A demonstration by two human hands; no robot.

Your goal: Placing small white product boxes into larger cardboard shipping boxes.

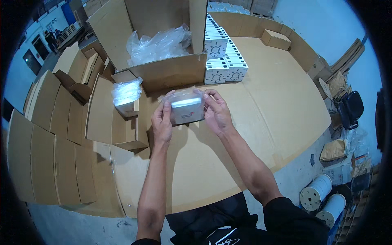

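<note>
Between both hands, above the cardboard-covered table, I hold a small flat box in a clear plastic bag (pixel 187 111). My left hand (pixel 162 121) grips its left side, thumb on the front. On the other side, my right hand (pixel 217 111) pinches the upper right corner of the bag. To the left stands an open cardboard carton (pixel 130 144) with similar plastic-wrapped packages (pixel 126 93) standing in its far part. Behind my hands, a large open carton (pixel 175 73) holds a heap of clear plastic bags (pixel 161 45).
Stacked white boxes with dark square openings (pixel 216 72) stand right of the large carton. Several folded cartons (pixel 49 163) line the left side. A small brown box (pixel 276 40) lies at the far right corner. Cable spools (pixel 316 191) and a black chair (pixel 350 109) are on the right.
</note>
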